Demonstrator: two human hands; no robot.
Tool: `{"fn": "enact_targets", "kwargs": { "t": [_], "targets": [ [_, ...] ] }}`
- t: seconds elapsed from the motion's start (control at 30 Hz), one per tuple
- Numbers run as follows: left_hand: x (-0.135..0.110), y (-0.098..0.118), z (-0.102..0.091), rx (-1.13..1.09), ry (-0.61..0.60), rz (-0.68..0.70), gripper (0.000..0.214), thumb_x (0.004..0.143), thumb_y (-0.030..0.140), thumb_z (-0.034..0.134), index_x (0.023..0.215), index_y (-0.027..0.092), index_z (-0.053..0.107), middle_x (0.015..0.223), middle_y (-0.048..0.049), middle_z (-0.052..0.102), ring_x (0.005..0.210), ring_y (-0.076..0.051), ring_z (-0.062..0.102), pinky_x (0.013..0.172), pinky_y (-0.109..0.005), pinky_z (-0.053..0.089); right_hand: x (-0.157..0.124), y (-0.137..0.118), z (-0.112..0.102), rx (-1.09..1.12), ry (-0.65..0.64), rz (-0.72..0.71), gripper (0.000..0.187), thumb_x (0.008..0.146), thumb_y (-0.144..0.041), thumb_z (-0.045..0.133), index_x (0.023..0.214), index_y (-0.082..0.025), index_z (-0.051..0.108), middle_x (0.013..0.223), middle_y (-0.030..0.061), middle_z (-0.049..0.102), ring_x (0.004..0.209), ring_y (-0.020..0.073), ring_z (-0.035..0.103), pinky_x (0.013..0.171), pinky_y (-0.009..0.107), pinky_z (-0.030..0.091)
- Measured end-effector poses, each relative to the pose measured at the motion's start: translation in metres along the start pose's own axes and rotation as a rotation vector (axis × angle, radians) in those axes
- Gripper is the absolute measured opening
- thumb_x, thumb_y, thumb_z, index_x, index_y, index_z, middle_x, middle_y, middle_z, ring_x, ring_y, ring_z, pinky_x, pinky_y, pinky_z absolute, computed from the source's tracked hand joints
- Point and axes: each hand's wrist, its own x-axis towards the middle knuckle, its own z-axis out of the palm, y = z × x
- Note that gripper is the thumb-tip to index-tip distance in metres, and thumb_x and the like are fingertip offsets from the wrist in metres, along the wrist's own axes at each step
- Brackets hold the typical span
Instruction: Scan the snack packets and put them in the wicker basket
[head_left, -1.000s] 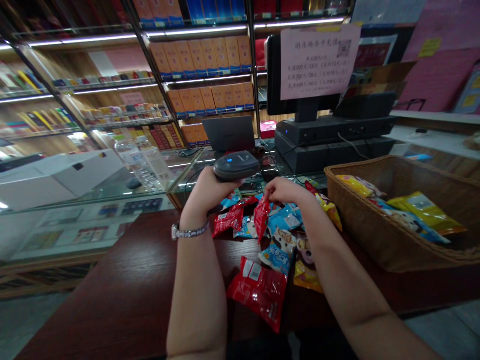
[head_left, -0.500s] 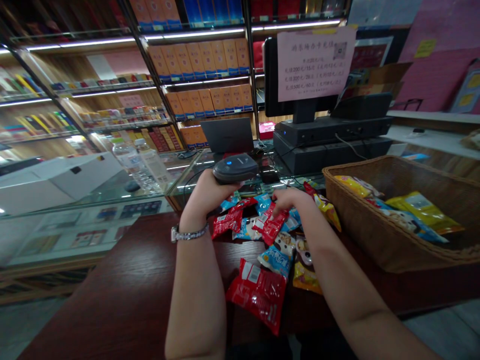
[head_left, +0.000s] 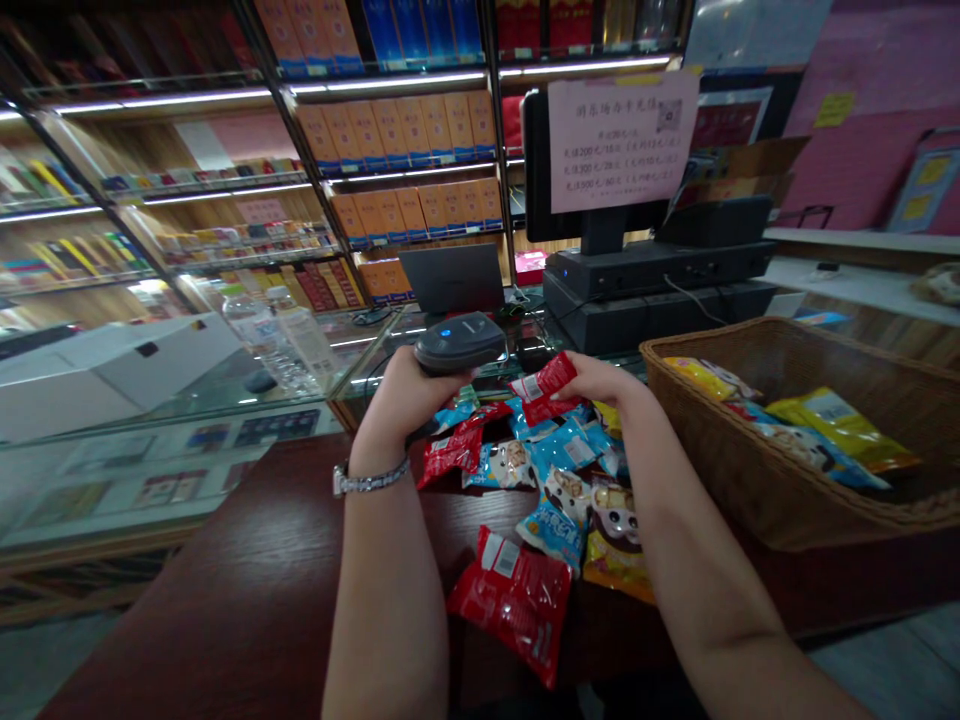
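Note:
My left hand is wrapped round a dark barcode scanner with a small blue light on top, its head pointing right. My right hand grips a red snack bag, held up above the pile with its white barcode patch facing the scanner side. Below lie blue snack bags, another red bag near my left hand, and a yellow bag partly under my right forearm. Closest to me rests a large red bag with its barcode upward.
A wicker basket with several snack bags stands at the right. Behind are a monitor with a paper sign and a laptop. Plastic bottles and a white box stand on the glass counter at the left.
My right hand has picked the red snack bag up off the pile and raised it beside the scanner. My left hand still holds the scanner, nearly in place.

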Motion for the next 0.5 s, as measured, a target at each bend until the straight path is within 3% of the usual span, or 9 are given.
{"fn": "enact_targets", "kwargs": {
  "t": [0.1,0.2,0.33,0.5],
  "targets": [
    [0.001,-0.001,-0.001,-0.013,0.016,0.032,0.022,0.071,0.033,0.076,0.065,0.016,0.065,0.05,-0.0007,0.059,0.045,-0.014,0.052,0.046,-0.025,0.042,-0.006,-0.008,-0.008,0.411,0.145,-0.125,0.053,0.063,-0.012,0.075,0.113,-0.017,0.057,0.107,0.0059,0.073,0.093,0.0182,0.07,0.081,0.029,0.057],
    [0.003,-0.002,-0.001,-0.019,0.035,0.049,0.023,0.072,0.036,0.076,0.069,0.016,0.066,0.05,-0.0001,0.06,0.045,-0.014,0.053,0.047,-0.025,0.044,-0.016,-0.024,-0.012,0.675,0.208,-0.179,0.046,0.071,-0.018,0.074,0.115,-0.018,0.061,0.116,0.0075,0.073,0.1,0.0196,0.071,0.086,0.033,0.058],
    [0.003,-0.002,0.001,0.01,0.033,0.041,0.024,0.073,0.036,0.075,0.065,0.015,0.065,0.049,-0.0012,0.061,0.045,-0.015,0.055,0.049,-0.026,0.045,-0.025,-0.042,-0.012,0.788,0.208,-0.174,0.037,0.084,-0.035,0.069,0.118,-0.02,0.063,0.118,0.0089,0.073,0.099,0.0233,0.073,0.081,0.038,0.062],
    [0.003,0.001,0.005,0.01,0.039,0.058,0.02,0.072,0.033,0.076,0.068,0.015,0.068,0.05,0.0,0.062,0.045,-0.014,0.055,0.048,-0.025,0.045,-0.019,-0.041,-0.005,0.812,0.225,-0.222,0.027,0.085,-0.031,0.07,0.109,-0.019,0.068,0.111,0.0065,0.076,0.101,0.0218,0.073,0.091,0.037,0.059]
  ]
}}
